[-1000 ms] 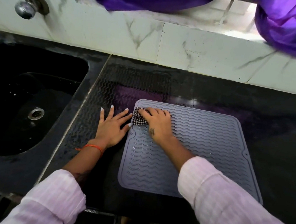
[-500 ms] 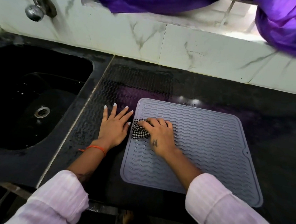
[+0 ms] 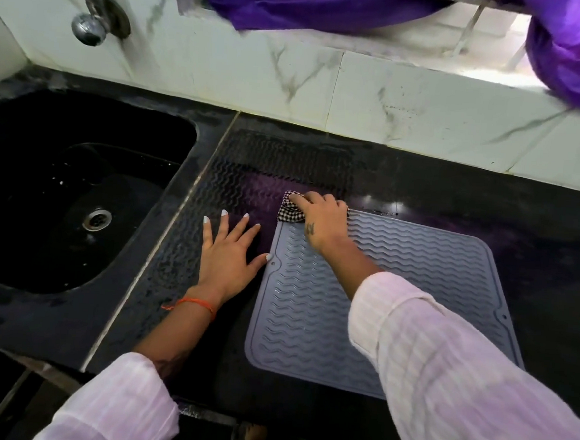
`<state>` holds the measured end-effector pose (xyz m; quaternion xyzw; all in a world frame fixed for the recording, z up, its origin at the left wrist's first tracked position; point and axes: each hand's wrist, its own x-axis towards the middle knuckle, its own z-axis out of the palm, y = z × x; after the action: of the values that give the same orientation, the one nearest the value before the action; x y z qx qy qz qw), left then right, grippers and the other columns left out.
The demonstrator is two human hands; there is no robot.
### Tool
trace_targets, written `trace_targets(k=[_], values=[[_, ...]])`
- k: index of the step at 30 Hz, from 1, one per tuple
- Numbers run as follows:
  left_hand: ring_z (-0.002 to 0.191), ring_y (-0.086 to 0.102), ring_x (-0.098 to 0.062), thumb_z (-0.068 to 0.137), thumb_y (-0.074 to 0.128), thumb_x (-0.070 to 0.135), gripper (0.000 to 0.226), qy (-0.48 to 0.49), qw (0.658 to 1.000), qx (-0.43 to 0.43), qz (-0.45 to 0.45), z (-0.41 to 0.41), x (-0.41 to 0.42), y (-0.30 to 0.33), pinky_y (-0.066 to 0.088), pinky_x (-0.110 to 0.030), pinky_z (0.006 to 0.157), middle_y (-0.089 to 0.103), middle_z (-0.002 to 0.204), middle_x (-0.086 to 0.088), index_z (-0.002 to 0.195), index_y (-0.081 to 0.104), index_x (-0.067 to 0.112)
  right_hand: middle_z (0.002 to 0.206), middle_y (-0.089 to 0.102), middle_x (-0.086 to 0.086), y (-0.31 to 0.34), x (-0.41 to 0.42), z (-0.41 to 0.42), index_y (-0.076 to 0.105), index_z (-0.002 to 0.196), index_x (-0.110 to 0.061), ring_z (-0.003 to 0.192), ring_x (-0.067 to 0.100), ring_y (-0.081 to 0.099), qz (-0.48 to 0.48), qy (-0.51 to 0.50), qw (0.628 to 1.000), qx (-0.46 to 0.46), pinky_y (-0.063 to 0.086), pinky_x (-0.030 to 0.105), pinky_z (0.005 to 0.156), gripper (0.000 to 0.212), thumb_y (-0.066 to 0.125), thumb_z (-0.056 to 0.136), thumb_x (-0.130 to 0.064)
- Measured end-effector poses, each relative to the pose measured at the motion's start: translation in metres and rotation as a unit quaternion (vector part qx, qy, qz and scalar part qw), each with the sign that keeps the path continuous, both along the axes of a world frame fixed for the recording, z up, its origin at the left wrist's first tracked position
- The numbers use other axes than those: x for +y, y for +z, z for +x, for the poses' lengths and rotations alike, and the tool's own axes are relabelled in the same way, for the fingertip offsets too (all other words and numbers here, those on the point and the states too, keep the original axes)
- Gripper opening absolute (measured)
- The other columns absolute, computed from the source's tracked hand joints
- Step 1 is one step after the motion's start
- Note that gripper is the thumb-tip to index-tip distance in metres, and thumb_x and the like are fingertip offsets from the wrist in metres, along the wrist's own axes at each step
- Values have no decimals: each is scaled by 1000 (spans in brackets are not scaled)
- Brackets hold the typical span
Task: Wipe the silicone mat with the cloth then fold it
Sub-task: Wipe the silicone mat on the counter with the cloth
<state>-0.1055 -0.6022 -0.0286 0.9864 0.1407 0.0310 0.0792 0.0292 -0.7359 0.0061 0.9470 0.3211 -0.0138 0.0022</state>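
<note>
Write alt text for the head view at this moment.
The right hand presses a checked cloth onto the far-left corner of a grey silicone mat on a black counter. The left hand lies flat beside the mat, with a sink further left.

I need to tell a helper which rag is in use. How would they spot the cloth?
On the black countertop right of the sink lies a grey silicone mat. At its far left corner, the right hand grips the cloth, bunched and black-and-white checked.
</note>
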Motion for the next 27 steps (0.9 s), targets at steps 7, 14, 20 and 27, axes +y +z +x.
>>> trace_targets(k=[7,14,20,27], values=[[145,-10,-27,86,41,65,75,10,1000,1,-11,3,5,4,-24,-47,108,13,158,1,148,23,26,144,41,-1,11,-9,4,34,140,-39,126,26,42,3,42,999,27,33,42,100,68,51,86,-2],[145,-9,-26,85,40,67,77,20,1000,6,-20,1,4,5,-21,-48,110,15,157,1,148,24,26,148,36,-4,8,-16,-10,32,141,-39,131,24,35,9,60,998,26,26,39,106,65,53,89,-8],[145,-9,-26,86,39,66,76,26,999,12,-17,1,1,4,-20,-49,110,15,157,1,148,23,25,149,32,-2,-5,-25,-42,27,144,-39,131,23,32,8,58,998,-5,22,40,107,67,52,88,-11],[145,-7,-28,86,44,64,78,26,1000,12,-11,3,2,9,-20,-49,110,16,157,0,149,20,23,147,35,-2,-3,-28,-57,28,143,-40,129,24,35,6,81,997,-11,25,39,105,69,56,86,-13]])
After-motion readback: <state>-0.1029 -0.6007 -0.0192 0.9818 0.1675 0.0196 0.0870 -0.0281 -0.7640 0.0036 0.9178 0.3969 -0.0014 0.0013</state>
